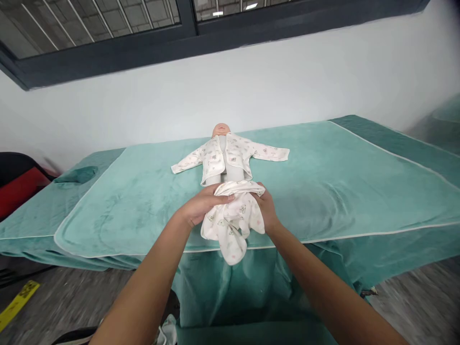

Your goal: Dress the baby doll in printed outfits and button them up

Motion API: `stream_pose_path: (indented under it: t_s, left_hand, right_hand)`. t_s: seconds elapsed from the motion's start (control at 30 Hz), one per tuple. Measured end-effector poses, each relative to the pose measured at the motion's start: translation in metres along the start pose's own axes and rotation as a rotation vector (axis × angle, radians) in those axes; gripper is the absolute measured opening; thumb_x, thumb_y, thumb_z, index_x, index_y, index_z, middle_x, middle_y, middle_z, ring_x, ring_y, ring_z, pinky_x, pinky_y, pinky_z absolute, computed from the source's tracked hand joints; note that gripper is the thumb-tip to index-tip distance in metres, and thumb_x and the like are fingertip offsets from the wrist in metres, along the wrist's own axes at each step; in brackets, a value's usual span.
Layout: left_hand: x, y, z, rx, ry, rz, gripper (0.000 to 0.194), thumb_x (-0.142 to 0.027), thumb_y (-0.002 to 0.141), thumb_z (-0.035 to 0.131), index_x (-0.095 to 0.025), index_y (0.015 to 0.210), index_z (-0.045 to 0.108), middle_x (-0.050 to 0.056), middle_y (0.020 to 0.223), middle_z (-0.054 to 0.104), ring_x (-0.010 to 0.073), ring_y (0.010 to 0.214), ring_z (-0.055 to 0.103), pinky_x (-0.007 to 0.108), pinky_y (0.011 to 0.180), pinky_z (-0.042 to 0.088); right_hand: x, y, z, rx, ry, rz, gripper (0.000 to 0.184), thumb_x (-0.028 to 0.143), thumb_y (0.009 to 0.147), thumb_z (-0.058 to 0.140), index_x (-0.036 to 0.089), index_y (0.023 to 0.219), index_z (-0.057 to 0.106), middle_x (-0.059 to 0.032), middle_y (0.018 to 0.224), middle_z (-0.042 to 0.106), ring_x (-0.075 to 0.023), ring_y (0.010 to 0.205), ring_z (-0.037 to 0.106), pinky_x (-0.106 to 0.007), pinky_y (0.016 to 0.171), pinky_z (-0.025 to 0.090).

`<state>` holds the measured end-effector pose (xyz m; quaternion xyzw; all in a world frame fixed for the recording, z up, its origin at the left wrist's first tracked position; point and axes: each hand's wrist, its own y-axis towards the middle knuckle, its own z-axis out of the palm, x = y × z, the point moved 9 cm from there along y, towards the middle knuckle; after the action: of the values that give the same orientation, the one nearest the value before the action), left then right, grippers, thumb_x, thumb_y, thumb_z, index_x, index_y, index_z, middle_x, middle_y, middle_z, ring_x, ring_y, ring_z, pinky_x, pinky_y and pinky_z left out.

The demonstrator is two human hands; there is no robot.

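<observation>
A baby doll (221, 129) lies on its back on the green bed, its head toward the wall. It wears a white patterned baby jacket (214, 158) that hangs open at the front, sleeves spread to both sides. Grey covers the doll's middle and legs. At the doll's feet, my left hand (203, 203) grips the left side of a bunched white patterned baby garment (233, 220), thumb on top. My right hand (265, 206) holds its right side, fingers partly hidden by the cloth. The garment's lower part droops over the bed's front edge. The doll's feet are hidden behind it.
The bed has a light green cover (359, 191) with white piping. A face hole (77, 175) is at its left end. A white wall (230, 91) and dark window frame (108, 52) stand behind. A red and black chair (21, 187) is at the left.
</observation>
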<state>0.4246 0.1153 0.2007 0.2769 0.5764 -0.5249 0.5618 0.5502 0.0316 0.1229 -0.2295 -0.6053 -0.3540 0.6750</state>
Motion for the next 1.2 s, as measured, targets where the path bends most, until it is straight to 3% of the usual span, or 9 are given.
stream_pose_path:
  t_s: [0.07, 0.27, 0.37, 0.5, 0.67, 0.8, 0.93, 1.07, 1.2]
  left_hand:
    - [-0.013, 0.007, -0.008, -0.076, 0.075, 0.041, 0.048, -0.028, 0.066, 0.085, -0.013, 0.11, 0.07, 0.014, 0.112, 0.072, 0.0301, 0.104, 0.067, 0.042, 0.091, 0.051]
    - [-0.054, 0.036, -0.039, -0.512, 0.485, 0.323, 0.021, -0.024, 0.07, 0.07, -0.014, 0.088, 0.069, 0.007, 0.095, 0.072, 0.0266, 0.095, 0.064, 0.038, 0.09, 0.048]
    - [-0.062, 0.053, -0.05, -0.6, 0.59, 0.429, 0.02, -0.019, 0.072, 0.062, -0.015, 0.091, 0.067, 0.007, 0.1, 0.071, 0.0253, 0.099, 0.062, 0.036, 0.095, 0.045]
    - [-0.063, 0.066, -0.064, -0.644, 0.652, 0.465, 0.025, -0.018, 0.073, 0.059, -0.015, 0.097, 0.066, 0.007, 0.101, 0.071, 0.0255, 0.101, 0.062, 0.036, 0.095, 0.043]
    - [-0.051, 0.054, -0.076, -0.621, 0.621, 0.418, 0.022, -0.026, 0.076, 0.06, -0.015, 0.093, 0.069, 0.007, 0.1, 0.071, 0.0253, 0.099, 0.061, 0.035, 0.091, 0.044]
    - [-0.025, 0.03, -0.093, -0.586, 0.303, 0.313, 0.026, -0.028, 0.07, 0.068, -0.016, 0.094, 0.068, 0.005, 0.092, 0.071, 0.0231, 0.09, 0.063, 0.031, 0.078, 0.046]
    - [0.002, 0.021, -0.1, -0.379, -0.042, 0.217, 0.036, -0.025, 0.06, 0.079, -0.015, 0.093, 0.067, 0.003, 0.079, 0.069, 0.0175, 0.072, 0.062, 0.027, 0.068, 0.045]
    - [0.012, 0.022, -0.099, -0.177, -0.195, 0.176, 0.036, -0.03, 0.062, 0.081, -0.013, 0.092, 0.07, 0.006, 0.081, 0.07, 0.0179, 0.074, 0.064, 0.029, 0.073, 0.047]
    - [0.01, 0.025, -0.105, -0.221, -0.253, 0.249, 0.029, -0.031, 0.064, 0.081, -0.014, 0.084, 0.069, 0.003, 0.079, 0.068, 0.0166, 0.075, 0.062, 0.028, 0.075, 0.048]
  right_hand:
    - [0.001, 0.016, -0.003, -0.037, -0.099, -0.022, 0.031, 0.045, 0.08, 0.062, 0.021, 0.099, 0.063, -0.0065, 0.103, 0.072, -0.0255, 0.099, 0.065, -0.038, 0.091, 0.051]
    - [0.002, 0.052, 0.002, -0.049, -0.227, -0.024, 0.044, 0.051, 0.082, 0.058, 0.021, 0.114, 0.065, -0.0098, 0.12, 0.07, -0.0281, 0.114, 0.063, -0.039, 0.097, 0.049]
    - [0.006, 0.067, 0.007, -0.031, -0.275, -0.061, 0.047, 0.052, 0.082, 0.058, 0.021, 0.117, 0.064, -0.0098, 0.124, 0.069, -0.0278, 0.117, 0.061, -0.04, 0.101, 0.046]
    - [0.01, 0.085, 0.014, 0.006, -0.347, -0.134, 0.046, 0.052, 0.084, 0.055, 0.021, 0.117, 0.063, -0.0083, 0.126, 0.067, -0.0257, 0.116, 0.061, -0.039, 0.102, 0.044]
    - [0.0, 0.092, 0.009, 0.027, -0.412, -0.097, 0.034, 0.047, 0.082, 0.055, 0.02, 0.1, 0.062, -0.0079, 0.106, 0.07, -0.0271, 0.101, 0.061, -0.041, 0.095, 0.046]
    - [-0.003, 0.088, 0.008, 0.129, -0.443, -0.099, 0.024, 0.037, 0.077, 0.058, 0.022, 0.096, 0.062, -0.0017, 0.097, 0.069, -0.0241, 0.094, 0.06, -0.037, 0.091, 0.046]
    - [-0.003, 0.088, 0.008, 0.194, -0.454, -0.118, 0.027, 0.032, 0.071, 0.061, 0.023, 0.097, 0.062, -0.0002, 0.097, 0.069, -0.0239, 0.095, 0.06, -0.036, 0.09, 0.045]
    - [0.0, 0.093, 0.009, 0.165, -0.476, -0.146, 0.026, 0.03, 0.073, 0.056, 0.023, 0.097, 0.059, -0.0026, 0.099, 0.067, -0.0249, 0.096, 0.058, -0.04, 0.093, 0.044]
    - [0.011, 0.085, 0.015, 0.196, -0.487, -0.18, 0.025, 0.027, 0.071, 0.054, 0.022, 0.096, 0.057, -0.0042, 0.1, 0.065, -0.0244, 0.097, 0.058, -0.041, 0.096, 0.043]
